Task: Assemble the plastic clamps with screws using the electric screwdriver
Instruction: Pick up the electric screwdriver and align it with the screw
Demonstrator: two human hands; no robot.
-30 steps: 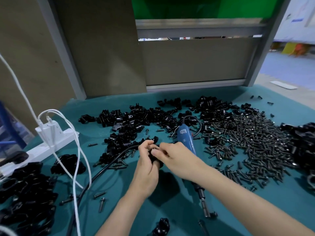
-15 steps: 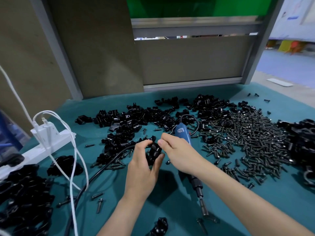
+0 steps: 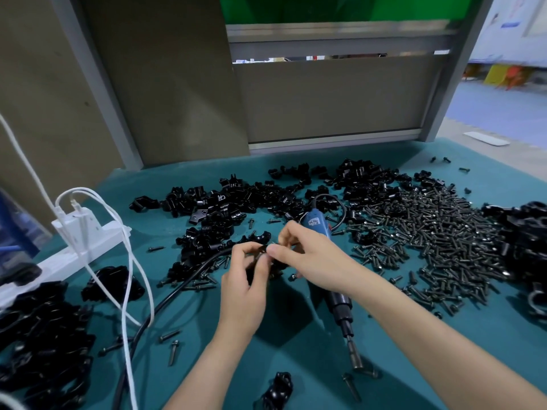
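Note:
My left hand [image 3: 245,287] grips a black plastic clamp [image 3: 260,267] above the teal table. My right hand [image 3: 310,258] meets it from the right, its fingertips pinching at the top of the clamp; whether a screw is between them is too small to tell. The blue electric screwdriver [image 3: 331,276] lies on the table under my right wrist, its bit pointing toward me. A heap of loose black clamps [image 3: 236,208] lies behind my hands. A wide pile of dark screws [image 3: 429,238] spreads to the right.
A white power strip [image 3: 74,241] with white cables [image 3: 130,279] sits at the left. The screwdriver's black cord [image 3: 165,300] runs left of my hands. More black clamps [image 3: 38,344] are piled at the near left and far right [image 3: 527,247]. A single clamp [image 3: 278,389] lies near the front edge.
My right hand has come back onto the clamp, its fingertips closing over the top where half a second ago they were apart. The left hand keeps its hold.

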